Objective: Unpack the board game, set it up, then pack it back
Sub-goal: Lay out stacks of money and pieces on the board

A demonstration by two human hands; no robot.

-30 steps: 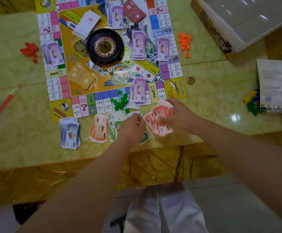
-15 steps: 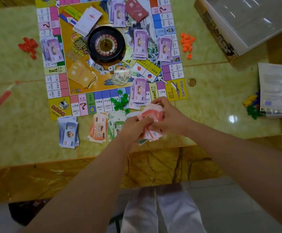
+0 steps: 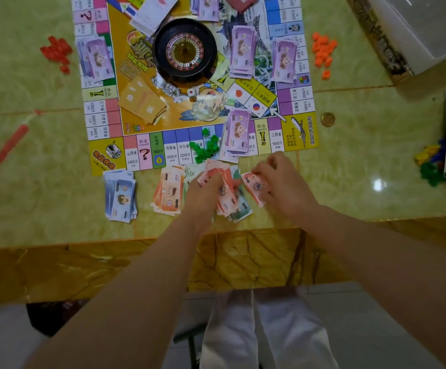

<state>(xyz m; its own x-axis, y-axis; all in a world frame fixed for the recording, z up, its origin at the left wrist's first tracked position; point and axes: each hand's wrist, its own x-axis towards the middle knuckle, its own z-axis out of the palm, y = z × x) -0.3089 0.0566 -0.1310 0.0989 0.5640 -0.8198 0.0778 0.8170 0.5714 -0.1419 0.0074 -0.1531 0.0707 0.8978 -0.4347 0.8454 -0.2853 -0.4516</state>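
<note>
Red banknotes [image 3: 218, 170] from the board game sit low in the middle of the frame, just below the near edge of the board [image 3: 171, 150]. They form a fanned bundle gripped in the curled fingers of the left hand [image 3: 203, 193], above the green notes [image 3: 240, 209] lying on the surface [image 3: 43, 209]. One single red note [image 3: 254, 186] is pinched by the right hand [image 3: 285, 185], just beside the bundle. Both forearms reach in from the bottom of the frame, backs of the hands up.
</note>
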